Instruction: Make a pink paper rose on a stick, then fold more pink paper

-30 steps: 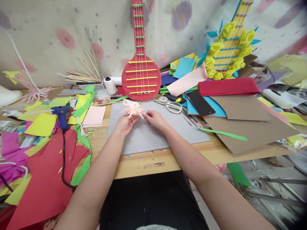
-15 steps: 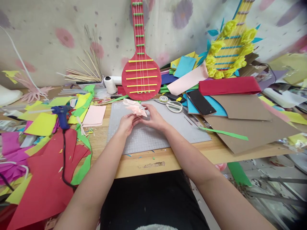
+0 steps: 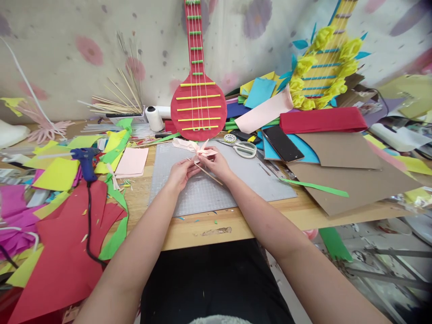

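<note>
A pale pink paper flower (image 3: 200, 150) with pointed petals is held between my two hands over the grey cutting mat (image 3: 256, 180). My right hand (image 3: 218, 164) is closed, its thumb and fingertips pinching the petals. Just below the flower, my left hand (image 3: 182, 173) has its fingers closed around a thin wooden stick (image 3: 212, 175), which slants down to the right beneath my right hand. The fingers partly hide where stick and flower meet. Behind the flower, more pale pink paper (image 3: 182, 143) reaches left; I cannot tell whether it is attached.
A red paper lute (image 3: 198, 114) leans against the wall behind the mat. Scissors (image 3: 245, 150) and a black phone (image 3: 283, 143) lie to the right, near brown cardboard (image 3: 351, 184). On the left are a blue glue gun (image 3: 87, 164), pink paper squares (image 3: 131, 162) and red sheets (image 3: 67, 243).
The flower has turned, so its petals now spread upward and sideways. The wooden stick has come into sight below it. My right fingers have closed in on the petals.
</note>
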`<state>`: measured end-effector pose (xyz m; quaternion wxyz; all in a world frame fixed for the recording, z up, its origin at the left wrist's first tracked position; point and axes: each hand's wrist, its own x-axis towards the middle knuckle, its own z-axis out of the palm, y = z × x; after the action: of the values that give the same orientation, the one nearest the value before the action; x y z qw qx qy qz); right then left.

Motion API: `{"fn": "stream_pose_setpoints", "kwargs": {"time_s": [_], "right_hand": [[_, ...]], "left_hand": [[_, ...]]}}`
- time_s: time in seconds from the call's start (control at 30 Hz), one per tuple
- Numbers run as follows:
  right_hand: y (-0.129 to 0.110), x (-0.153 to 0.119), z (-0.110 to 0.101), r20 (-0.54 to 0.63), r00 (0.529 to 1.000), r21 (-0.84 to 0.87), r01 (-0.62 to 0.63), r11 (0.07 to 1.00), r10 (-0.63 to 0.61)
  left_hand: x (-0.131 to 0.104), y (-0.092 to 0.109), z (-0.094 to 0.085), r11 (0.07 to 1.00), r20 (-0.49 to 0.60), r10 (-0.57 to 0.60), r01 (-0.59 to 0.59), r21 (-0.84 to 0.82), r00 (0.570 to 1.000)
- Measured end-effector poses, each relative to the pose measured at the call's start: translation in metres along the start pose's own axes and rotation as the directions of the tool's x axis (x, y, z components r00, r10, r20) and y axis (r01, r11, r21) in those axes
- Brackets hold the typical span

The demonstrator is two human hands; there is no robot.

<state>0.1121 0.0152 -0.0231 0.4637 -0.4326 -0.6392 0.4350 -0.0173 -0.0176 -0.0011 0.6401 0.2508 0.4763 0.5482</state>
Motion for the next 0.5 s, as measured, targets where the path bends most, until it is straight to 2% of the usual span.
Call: {"fn": "stream_pose_setpoints", "kwargs": {"time_s": [0.17, 0.3, 0.37, 0.43, 0.5], "right_hand": [[-0.006, -0.006, 0.000, -0.016, 0.997, -0.105, -0.074, 0.992, 0.073], [-0.010, -0.005, -0.002, -0.020, 0.979, -0.207, -0.203, 0.957, 0.203], [-0.012, -0.004, -0.003, 0.017, 0.962, -0.239, -0.261, 0.935, 0.273], [-0.014, -0.005, -0.004, 0.068, 0.954, -0.275, -0.263, 0.925, 0.291], [-0.018, -0.007, -0.006, 0.079, 0.973, -0.333, -0.179, 0.926, 0.217]], "left_hand": [[0.001, 0.001, 0.000, 0.999, -0.034, 0.036, -0.037, -0.028, 0.999], [0.002, 0.003, 0.000, 0.998, -0.090, 0.044, -0.047, -0.037, 0.995], [0.002, 0.004, 0.001, 0.998, -0.098, 0.046, -0.049, -0.026, 0.994], [0.001, 0.005, 0.001, 0.999, -0.106, 0.047, -0.048, -0.012, 0.993], [-0.001, 0.005, 0.002, 0.999, -0.093, 0.043, -0.042, 0.007, 0.995]]}}
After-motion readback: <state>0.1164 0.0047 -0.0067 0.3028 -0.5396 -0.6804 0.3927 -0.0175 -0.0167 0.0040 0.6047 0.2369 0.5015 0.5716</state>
